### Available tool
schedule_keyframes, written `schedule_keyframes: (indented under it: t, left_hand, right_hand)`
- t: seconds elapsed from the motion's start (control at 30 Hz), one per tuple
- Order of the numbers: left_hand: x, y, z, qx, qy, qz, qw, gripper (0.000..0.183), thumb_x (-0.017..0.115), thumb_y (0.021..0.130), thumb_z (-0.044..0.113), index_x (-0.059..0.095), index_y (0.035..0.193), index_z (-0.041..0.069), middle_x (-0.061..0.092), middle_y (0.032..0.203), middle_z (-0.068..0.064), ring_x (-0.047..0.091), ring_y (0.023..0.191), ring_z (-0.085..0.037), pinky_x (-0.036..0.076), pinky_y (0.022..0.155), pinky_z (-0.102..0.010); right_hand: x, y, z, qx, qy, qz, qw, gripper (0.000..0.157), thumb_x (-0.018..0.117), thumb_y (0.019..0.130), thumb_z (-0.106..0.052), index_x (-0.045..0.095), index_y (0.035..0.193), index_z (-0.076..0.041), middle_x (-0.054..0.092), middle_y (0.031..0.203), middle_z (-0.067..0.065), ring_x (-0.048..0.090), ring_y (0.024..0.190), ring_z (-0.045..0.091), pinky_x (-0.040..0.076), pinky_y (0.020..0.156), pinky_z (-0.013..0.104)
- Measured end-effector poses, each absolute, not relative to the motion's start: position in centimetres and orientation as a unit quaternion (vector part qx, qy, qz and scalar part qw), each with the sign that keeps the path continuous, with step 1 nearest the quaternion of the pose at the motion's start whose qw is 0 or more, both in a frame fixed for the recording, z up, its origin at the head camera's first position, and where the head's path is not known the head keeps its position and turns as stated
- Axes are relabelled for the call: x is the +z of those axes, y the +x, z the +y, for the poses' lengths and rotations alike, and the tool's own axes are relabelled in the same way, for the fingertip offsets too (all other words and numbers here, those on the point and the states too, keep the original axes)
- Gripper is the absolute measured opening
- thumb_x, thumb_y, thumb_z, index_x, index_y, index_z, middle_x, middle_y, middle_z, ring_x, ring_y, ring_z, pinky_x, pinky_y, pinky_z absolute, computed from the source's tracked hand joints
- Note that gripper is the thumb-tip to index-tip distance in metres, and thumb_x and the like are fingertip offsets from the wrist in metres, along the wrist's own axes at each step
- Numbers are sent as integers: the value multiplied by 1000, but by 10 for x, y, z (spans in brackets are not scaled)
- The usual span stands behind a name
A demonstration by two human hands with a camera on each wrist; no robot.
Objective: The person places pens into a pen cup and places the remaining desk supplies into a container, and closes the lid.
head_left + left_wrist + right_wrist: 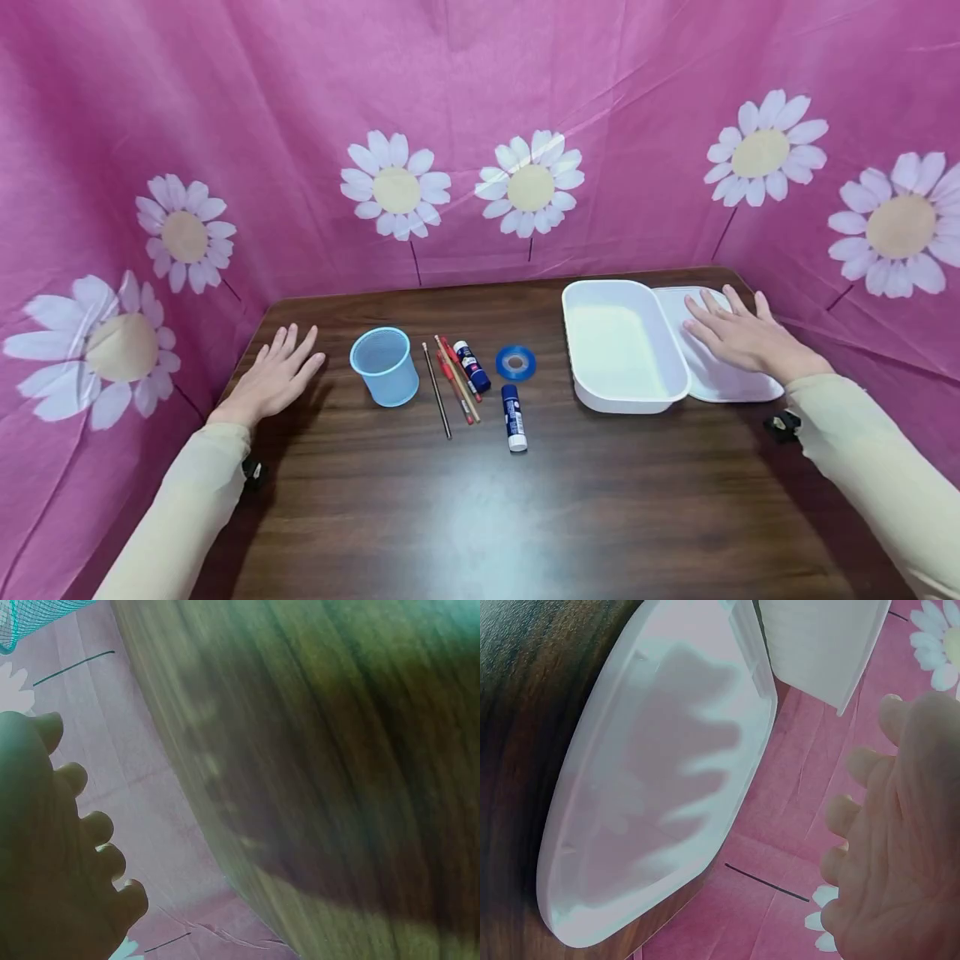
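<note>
My left hand hovers over the table's left side with straight, spread fingers, and its shadow falls on the wood in the left wrist view. A light blue mesh cup stands upright to its right. On the other side, my right hand is held flat above a white lid, fingers spread and holding nothing. In the right wrist view that hand casts a finger-shaped shadow on the lid. Beside the lid, a white plastic box sits without a cover, its inside bare.
Mid-table lie a dark thin stick, several red and tan pencils, a blue-and-white glue stick, another glue stick and a roll of blue tape. A pink curtain with daisies surrounds the wooden table.
</note>
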State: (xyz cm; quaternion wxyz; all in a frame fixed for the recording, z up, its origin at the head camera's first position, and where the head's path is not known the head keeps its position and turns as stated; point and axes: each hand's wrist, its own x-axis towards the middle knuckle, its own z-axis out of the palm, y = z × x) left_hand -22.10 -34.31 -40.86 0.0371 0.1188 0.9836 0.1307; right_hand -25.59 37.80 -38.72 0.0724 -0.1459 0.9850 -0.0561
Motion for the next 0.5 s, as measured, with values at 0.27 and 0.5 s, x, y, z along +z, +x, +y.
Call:
schedule_keyframes:
  t: [0.27,0.5]
  left_hand:
    - [-409,-227,-339,122,126,983,47,71,24,110,50,13,161,3,2,161,-36,-5,150,-48,3,116,-69]
    - [-383,-236,-332,200,116,970,73,73,25,108,58,5,164,15,0,166,-23,-2,152,-43,6,116,-69]
  right_hand:
    - [-375,-257,378,-49,-147,984,84,71,23,109,-54,18,161,-6,8,164,28,-11,147,53,-18,107,73]
    - [-361,-257,373,-80,-159,979,97,69,25,110,-51,14,163,-9,4,164,30,-8,146,57,-12,107,76]
